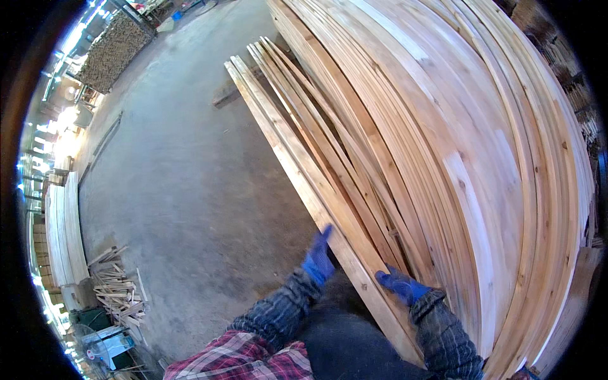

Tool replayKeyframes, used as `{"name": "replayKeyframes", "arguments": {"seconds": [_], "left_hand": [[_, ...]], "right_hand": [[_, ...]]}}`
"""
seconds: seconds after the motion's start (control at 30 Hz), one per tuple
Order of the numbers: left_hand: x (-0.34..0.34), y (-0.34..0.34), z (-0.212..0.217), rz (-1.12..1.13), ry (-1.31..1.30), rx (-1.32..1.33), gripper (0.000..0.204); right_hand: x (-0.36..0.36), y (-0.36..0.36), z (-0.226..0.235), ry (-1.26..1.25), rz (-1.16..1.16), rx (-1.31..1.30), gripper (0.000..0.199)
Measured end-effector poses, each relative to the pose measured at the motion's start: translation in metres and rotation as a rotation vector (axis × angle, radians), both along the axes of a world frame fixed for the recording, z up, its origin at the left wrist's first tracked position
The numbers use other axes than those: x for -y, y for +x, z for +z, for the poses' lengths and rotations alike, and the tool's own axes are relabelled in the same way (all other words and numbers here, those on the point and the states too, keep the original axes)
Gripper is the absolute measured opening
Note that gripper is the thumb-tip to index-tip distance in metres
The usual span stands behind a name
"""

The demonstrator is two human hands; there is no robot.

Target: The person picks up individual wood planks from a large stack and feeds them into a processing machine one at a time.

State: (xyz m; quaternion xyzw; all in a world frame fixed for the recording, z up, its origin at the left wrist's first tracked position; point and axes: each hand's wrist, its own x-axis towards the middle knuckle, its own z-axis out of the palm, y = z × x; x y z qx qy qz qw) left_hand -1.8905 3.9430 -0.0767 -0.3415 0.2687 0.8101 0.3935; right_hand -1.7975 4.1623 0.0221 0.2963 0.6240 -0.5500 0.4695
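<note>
A long pale wooden board (pixel 297 158) lies at the left edge of a big stack of planks (pixel 443 145), running from near my body away to the upper left. My left hand (pixel 318 258), in a blue glove, presses flat against the board's left side with fingers extended. My right hand (pixel 401 284), also blue-gloved, rests on top of the board's near end, fingers curled over it. Both plaid sleeves enter from the bottom edge. Whether the right fingers wrap fully around the board is hidden.
Grey concrete floor (pixel 183 190) spreads to the left. A heap of short wood offcuts (pixel 117 291) lies at the lower left beside a low stack of boards (pixel 63 234). A stacked wood pile (pixel 114 50) stands at the far upper left.
</note>
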Motion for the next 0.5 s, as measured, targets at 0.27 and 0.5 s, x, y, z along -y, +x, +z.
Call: {"name": "replayKeyframes", "arguments": {"seconds": [0.27,0.5], "left_hand": [[0.020,-0.043,-0.010,-0.049,-0.010,-0.118,0.055],[0.053,-0.022,0.021,-0.007,0.090,-0.179,0.061]], "right_hand": [[-0.008,0.023,0.019,-0.005,-0.049,-0.153,0.094],[-0.039,0.061,-0.045,-0.110,-0.204,-0.098,0.087]]}}
